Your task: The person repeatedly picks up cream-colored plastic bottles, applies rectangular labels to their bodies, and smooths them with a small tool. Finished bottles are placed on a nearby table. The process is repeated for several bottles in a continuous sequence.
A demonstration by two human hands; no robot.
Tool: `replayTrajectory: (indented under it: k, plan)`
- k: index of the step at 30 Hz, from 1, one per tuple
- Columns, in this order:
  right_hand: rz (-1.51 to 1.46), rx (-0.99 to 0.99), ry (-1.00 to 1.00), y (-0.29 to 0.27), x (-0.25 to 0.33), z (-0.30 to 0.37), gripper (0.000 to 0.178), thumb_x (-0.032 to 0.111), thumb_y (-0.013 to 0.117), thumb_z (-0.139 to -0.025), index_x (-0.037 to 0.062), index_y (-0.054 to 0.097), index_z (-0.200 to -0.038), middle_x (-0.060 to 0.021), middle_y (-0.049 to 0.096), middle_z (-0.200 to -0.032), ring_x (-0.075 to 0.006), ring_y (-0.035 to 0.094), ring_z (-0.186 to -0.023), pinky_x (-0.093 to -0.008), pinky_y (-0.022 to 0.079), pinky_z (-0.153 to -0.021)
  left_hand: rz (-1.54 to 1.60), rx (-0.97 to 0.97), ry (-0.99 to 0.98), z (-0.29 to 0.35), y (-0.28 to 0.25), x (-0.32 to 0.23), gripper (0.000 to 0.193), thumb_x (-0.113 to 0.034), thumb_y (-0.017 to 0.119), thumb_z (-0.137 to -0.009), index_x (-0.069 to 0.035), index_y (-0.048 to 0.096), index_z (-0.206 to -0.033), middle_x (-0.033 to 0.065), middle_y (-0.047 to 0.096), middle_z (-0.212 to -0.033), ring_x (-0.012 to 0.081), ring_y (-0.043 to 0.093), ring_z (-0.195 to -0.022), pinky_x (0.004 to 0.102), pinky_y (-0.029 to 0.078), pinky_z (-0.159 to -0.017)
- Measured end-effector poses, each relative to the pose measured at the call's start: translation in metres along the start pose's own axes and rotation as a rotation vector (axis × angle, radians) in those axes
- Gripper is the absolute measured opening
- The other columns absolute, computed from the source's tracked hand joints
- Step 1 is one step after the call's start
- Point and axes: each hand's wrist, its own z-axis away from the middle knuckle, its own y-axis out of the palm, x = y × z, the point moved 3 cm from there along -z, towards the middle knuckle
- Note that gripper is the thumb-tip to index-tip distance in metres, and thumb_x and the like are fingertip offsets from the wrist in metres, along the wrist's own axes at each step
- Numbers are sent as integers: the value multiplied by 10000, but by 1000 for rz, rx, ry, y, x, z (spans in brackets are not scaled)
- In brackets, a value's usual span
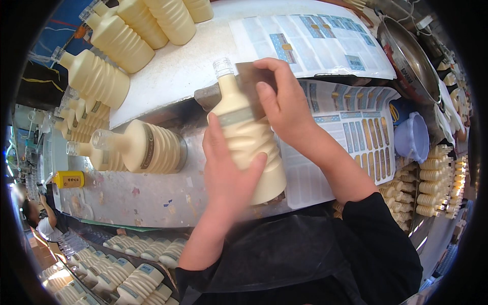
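A cream-coloured ribbed bottle (267, 188) with a clear threaded neck lies tilted in front of me. My left hand (223, 173) grips its body, thumb on the ribs and fingers along the left side. Around its shoulder runs a pale grey-green label band (237, 117). A flat brown rectangular piece (248, 76), like a scraper card, is pinched in my right hand (285, 101). The card is blurred and lies over the bottle's upper right side by the band. Whether it touches the band I cannot tell.
Label sheets (358, 134) lie right of the bottle, with another sheet (310, 43) behind. Cream bottles (152, 147) lie on the grey table at left; others (114, 40) stand far left. A yellow container (69, 179), purple bucket (413, 136) and metal pan (409, 61) are around.
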Motion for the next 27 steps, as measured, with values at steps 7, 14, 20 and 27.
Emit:
replayTrajectory:
  k: [7,14,20,27]
  plan:
    - [-5,-19,-28,-5,-26,-1,341,61,545,-969,15,485,-1302,-209,565,-1275,-401,573,-1201,-445,464,-1006,74,-14,-28,-1,2,6,1143,-300,802,-786,5,78,-1615,282,371,-1494,436,460,-1343,486,427,-1087]
    - [-103,-9,43,-13,-18,-7,348,74,525,-964,-1,511,-1304,-187,599,-1268,-358,590,-1182,-416,462,-1023,387,32,-117,1,9,28,1167,-251,811,-764,12,59,-1616,267,378,-1512,392,469,-1362,447,413,-1121]
    - [-78,37,153,-3,2,-12,352,78,504,-958,-11,516,-1299,-215,602,-1264,-376,594,-1174,-419,462,-1027,535,50,-160,4,9,22,1139,-256,803,-784,26,73,-1611,256,396,-1509,361,503,-1339,425,438,-1100]
    - [264,86,-44,34,56,-14,341,12,537,-904,-5,517,-1243,-250,566,-1192,-449,593,-1075,-495,481,-946,140,-9,-109,6,0,-7,1062,-380,794,-819,19,179,-1586,279,446,-1486,450,533,-1298,474,461,-1042]
